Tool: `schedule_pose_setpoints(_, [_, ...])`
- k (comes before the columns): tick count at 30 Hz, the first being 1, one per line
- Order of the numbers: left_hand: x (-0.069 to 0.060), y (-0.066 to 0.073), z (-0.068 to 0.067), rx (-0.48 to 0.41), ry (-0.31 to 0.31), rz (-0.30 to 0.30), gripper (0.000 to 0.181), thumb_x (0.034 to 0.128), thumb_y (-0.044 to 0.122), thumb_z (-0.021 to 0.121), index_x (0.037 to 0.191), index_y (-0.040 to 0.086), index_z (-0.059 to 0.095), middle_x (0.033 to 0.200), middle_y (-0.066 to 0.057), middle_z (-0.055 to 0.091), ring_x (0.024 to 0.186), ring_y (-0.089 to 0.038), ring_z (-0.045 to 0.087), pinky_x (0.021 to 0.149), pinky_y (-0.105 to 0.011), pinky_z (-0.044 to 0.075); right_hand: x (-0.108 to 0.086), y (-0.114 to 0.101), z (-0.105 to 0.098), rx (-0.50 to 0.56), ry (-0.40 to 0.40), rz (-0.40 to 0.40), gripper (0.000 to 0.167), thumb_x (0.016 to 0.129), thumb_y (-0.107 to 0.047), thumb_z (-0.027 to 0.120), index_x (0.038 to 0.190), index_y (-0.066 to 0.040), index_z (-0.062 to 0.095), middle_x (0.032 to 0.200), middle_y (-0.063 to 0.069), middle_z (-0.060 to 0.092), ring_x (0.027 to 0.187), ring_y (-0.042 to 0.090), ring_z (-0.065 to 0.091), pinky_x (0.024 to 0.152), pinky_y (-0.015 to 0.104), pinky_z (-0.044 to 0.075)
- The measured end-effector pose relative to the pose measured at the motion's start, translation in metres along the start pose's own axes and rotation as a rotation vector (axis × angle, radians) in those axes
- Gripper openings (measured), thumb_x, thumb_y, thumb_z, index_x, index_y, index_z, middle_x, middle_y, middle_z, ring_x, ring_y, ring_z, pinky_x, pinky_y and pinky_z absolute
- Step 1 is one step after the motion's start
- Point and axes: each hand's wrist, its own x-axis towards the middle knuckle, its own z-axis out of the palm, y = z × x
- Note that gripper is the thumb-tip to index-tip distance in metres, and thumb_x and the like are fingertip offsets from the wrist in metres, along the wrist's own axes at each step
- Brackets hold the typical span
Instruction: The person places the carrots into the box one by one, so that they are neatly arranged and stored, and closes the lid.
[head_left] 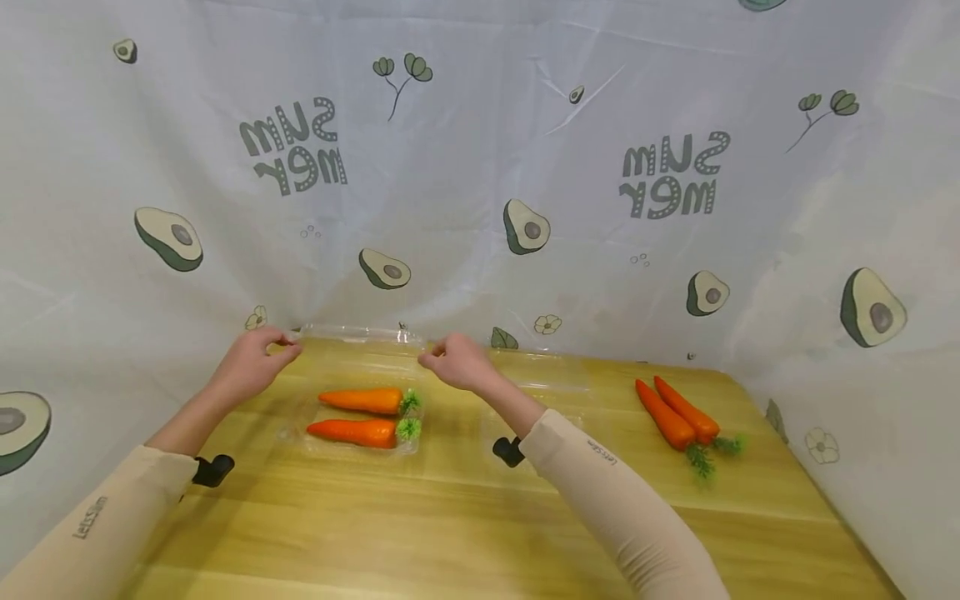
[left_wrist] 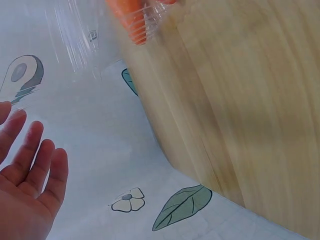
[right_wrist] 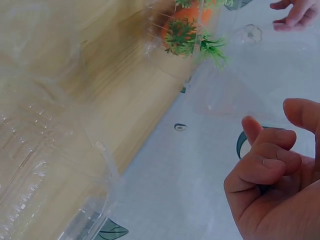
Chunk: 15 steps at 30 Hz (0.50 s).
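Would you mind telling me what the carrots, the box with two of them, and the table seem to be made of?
Carrots: possibly plastic or foam, smooth and slightly glossy; the even orange and highlights suggest imitation, though that is unsure.
Box: probably thin plastic, clear and shiny, given its glints and see-through walls.
Table: wood or wood-look laminate; pale grain shows, with a soft sheen.

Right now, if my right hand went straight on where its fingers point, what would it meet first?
Probably the clear lid behind the left pair of carrots: in the head view, your right hand points left, fingertips by the lid's right edge. See-through plastic makes any gap hard to judge.
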Motion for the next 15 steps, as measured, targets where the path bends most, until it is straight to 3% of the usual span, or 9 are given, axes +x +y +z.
schedule_pose_setpoints(6, [-0.006,-0.004,0.002,0.027,0.045,0.048,0.025,0.1022,0.023,0.061,0.104,0.000,0.070,0.107,-0.019,0.066,0.100,-0.039,0.061,0.082,-0.056,0.054,-0.006,0.002,0.000,-0.028,-0.025,-0.033,0.036,0.098,-0.040,0.062,0.109,-0.009,0.077,0.099,0.004,0.071,0.079,0.019,0.059,0.066,0.031,0.048])
schedule_pose_setpoints(15, [-0.015,-0.012,0.005,0.024,0.048,0.065,0.029,0.1032,0.024,0.059,0.108,-0.001,0.072,0.113,-0.021,0.065,0.108,-0.041,0.058,0.084,-0.058,0.054,-0.012,0.002,0.004,-0.052,-0.034,-0.051,0.035,0.097,-0.041,0.064,0.111,-0.011,0.076,0.099,0.003,0.069,0.078,0.018,0.057,0.065,0.030,0.046])
